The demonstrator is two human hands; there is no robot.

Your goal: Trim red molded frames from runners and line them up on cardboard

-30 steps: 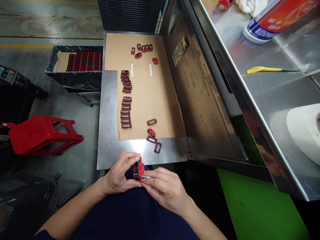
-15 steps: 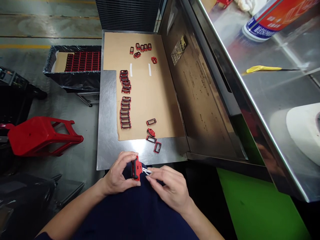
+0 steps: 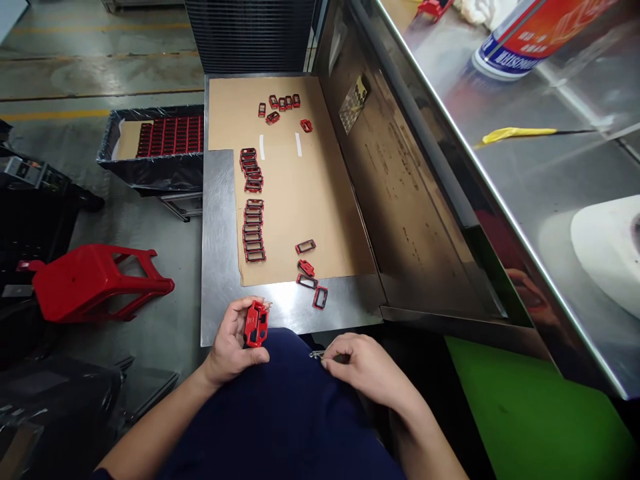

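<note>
My left hand (image 3: 235, 343) grips a red plastic part (image 3: 256, 325) by its edges, just off the table's near edge. The part's red side, with dark openings, faces up. My right hand (image 3: 356, 363) pinches slim metal tweezers (image 3: 317, 355) in front of my dark clothing, apart from the red part. Whether anything sits between the tweezer tips is too small to tell. On the table past my hands lie a few loose red-and-black frames (image 3: 307, 281). A column of similar frames (image 3: 253, 228) runs along the cardboard's left side.
Cardboard (image 3: 290, 200) covers much of the metal table (image 3: 217, 267). More frames (image 3: 285, 103) lie at its far end. A lined bin of red parts (image 3: 150, 175) and a red stool (image 3: 75, 283) stand left. At right are a metal panel (image 3: 400, 200) and a shelf holding a spray can (image 3: 505, 57).
My right hand has drawn the tweezers away from the red part, to the right. My left hand has turned the part so its red side shows, shifting slightly left.
</note>
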